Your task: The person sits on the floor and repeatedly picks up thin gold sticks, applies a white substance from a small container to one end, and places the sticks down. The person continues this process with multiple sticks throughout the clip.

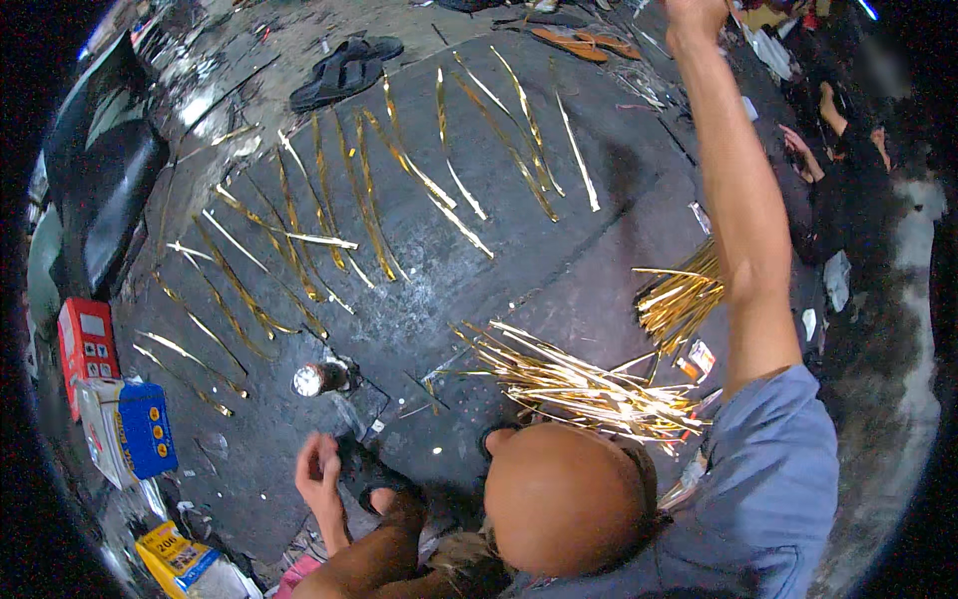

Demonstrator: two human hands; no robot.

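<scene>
Head view: left hand (pixel 319 474) loosely curled, seemingly empty; right hand (pixel 697 14) cropped, grip untellable. Apparent step: spreading thin, shiny gold strips (pixel 324 240) beyond the left hand; next needs light pinching.

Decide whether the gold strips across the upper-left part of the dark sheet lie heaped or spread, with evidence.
Spread: the gold strips lie mostly side by side, dark sheet showing between them, though a few cross.

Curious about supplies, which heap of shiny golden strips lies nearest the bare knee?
The wider heap beyond the knee; the other heap is farther, beside the right arm.
</scene>
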